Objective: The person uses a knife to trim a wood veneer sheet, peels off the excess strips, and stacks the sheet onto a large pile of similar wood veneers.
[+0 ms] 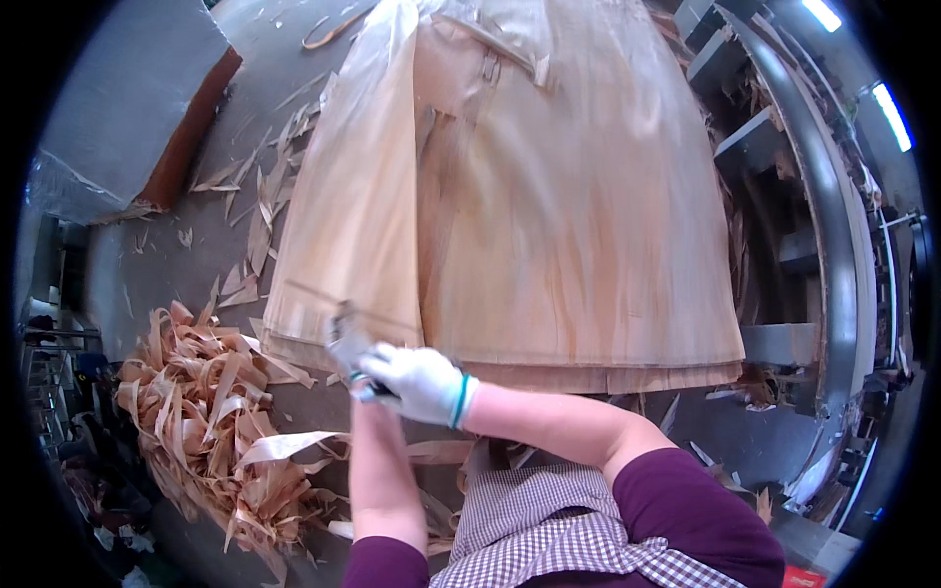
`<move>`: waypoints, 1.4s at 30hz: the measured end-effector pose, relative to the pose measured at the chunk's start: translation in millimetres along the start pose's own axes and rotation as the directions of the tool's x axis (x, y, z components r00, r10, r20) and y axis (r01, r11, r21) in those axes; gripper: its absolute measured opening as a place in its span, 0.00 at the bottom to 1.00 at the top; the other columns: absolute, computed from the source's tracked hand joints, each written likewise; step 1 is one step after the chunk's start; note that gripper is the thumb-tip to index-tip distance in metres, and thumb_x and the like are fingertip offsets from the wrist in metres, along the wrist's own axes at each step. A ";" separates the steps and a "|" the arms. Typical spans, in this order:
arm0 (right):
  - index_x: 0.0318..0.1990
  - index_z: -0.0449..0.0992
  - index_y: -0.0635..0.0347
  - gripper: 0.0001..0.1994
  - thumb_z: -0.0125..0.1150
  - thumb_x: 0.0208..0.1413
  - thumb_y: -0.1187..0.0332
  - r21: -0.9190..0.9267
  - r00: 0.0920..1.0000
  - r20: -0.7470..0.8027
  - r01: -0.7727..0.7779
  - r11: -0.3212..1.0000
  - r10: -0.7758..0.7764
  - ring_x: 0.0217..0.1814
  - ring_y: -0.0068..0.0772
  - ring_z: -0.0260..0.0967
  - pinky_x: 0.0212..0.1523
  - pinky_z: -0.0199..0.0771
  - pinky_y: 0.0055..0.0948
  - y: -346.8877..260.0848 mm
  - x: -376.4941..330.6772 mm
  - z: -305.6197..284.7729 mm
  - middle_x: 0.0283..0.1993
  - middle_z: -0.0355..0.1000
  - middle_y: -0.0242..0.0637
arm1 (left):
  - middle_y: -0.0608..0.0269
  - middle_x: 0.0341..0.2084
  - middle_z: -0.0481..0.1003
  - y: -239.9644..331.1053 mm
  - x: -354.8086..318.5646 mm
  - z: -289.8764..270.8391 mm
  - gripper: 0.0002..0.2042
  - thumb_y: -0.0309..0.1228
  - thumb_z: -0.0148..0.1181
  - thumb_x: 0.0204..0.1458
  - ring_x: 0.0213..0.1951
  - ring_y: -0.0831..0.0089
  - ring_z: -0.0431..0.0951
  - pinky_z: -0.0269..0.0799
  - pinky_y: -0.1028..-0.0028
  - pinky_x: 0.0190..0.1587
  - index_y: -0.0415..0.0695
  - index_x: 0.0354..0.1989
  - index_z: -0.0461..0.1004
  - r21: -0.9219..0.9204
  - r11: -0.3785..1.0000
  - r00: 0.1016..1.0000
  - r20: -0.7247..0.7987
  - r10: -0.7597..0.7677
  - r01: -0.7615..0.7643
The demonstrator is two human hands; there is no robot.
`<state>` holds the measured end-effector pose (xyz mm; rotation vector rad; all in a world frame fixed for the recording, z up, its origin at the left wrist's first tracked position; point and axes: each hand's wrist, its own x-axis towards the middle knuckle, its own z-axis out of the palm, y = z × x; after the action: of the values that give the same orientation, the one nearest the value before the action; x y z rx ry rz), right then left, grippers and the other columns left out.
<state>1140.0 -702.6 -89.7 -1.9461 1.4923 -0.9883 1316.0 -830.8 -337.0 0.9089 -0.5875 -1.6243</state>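
Observation:
A large stack of thin wood veneer sheets (578, 245) fills the middle of the view, its layered near edge facing me. On its left part lies a narrower pale veneer sheet (353, 216) with a straight right edge. My left hand (348, 343), in a greyish glove smeared by motion, is over the near left corner of the stack. A thin dark bar (312, 292) shows blurred beside it; whether I hold it is unclear. My right hand (420, 380), in a white glove with a green cuff, crosses over the left wrist. Its fingers are curled around something dark, mostly hidden.
A heap of curled veneer scraps (211, 421) lies on the floor at the left. More torn strips (260, 216) are scattered beside the stack. A wrapped block (137, 98) stands at the far left. Along the right runs a metal frame (823, 216) with crosspieces.

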 end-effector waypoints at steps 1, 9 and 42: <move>0.46 0.70 0.55 0.15 0.60 0.53 0.63 0.044 0.993 0.104 0.051 0.998 -0.055 0.36 0.44 0.73 0.33 0.74 0.35 -13.1 -9.4 4.5 0.38 0.70 0.41 | 0.62 0.40 0.73 37.4 19.9 -53.5 0.13 0.23 0.52 0.54 0.36 0.68 0.73 0.72 0.66 0.40 0.38 0.48 0.72 -0.112 0.990 0.996 -0.033 0.086 -0.090; 0.45 0.75 0.59 0.13 0.52 0.59 0.62 0.155 0.748 0.222 -0.661 0.734 0.626 0.44 0.48 0.73 0.46 0.71 0.37 19.1 -191.6 25.3 0.41 0.75 0.48 | 0.58 0.34 0.74 27.9 -69.0 20.4 0.11 0.32 0.58 0.55 0.35 0.69 0.71 0.68 0.69 0.43 0.36 0.38 0.72 0.787 0.604 0.922 -0.134 0.363 -0.123; 0.32 0.75 0.53 0.15 0.66 0.43 0.54 -0.013 0.465 -0.385 -0.866 0.499 0.797 0.31 0.46 0.74 0.33 0.73 0.41 -264.6 -815.5 59.7 0.27 0.73 0.44 | 0.64 0.29 0.75 -49.7 -531.5 197.9 0.10 0.39 0.54 0.57 0.30 0.72 0.75 0.72 0.69 0.34 0.46 0.35 0.70 0.497 0.609 0.593 0.213 -0.777 0.619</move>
<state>1232.8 150.8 -130.4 -0.8388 2.4672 -0.6891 1166.2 -323.3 -127.0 1.1847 -0.9248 -2.5561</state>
